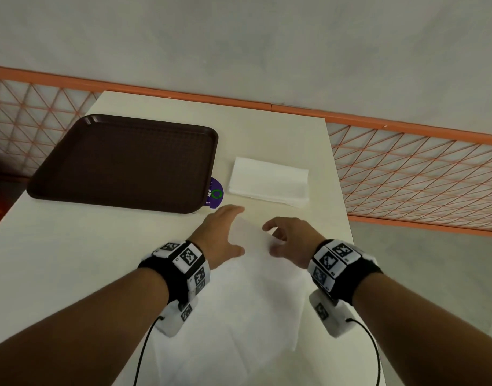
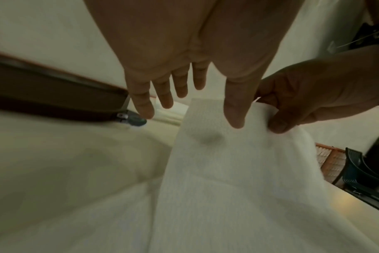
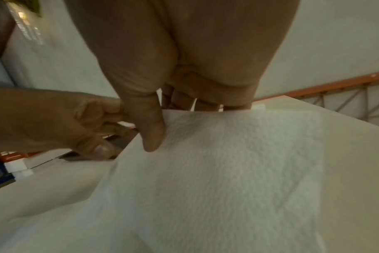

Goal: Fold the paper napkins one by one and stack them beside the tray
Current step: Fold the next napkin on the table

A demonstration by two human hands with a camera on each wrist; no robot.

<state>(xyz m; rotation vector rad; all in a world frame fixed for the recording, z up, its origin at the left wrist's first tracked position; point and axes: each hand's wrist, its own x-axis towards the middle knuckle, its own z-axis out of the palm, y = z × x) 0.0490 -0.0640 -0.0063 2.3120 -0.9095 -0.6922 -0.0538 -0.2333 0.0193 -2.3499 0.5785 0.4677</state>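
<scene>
**Thin napkin, held by its far edge**

I judge this paper napkin [image 1: 247,288] light, limp and easy to tear or crease, best taken at corners or along an edge. It lies on the surface [image 1: 72,260] under my wrists, far edge lifted. My right hand [image 1: 288,238] pinches that edge, thumb on top. My left hand [image 1: 221,232] hovers spread just beside it. The folded stack [image 1: 270,183] sits beyond, beside the tray [image 1: 122,162].

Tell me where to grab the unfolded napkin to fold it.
Pinch the unfolded napkin at its two far corners from above, where the right hand already holds its far edge; that edge is lifted off the table, so fingers slip under easily.
</scene>
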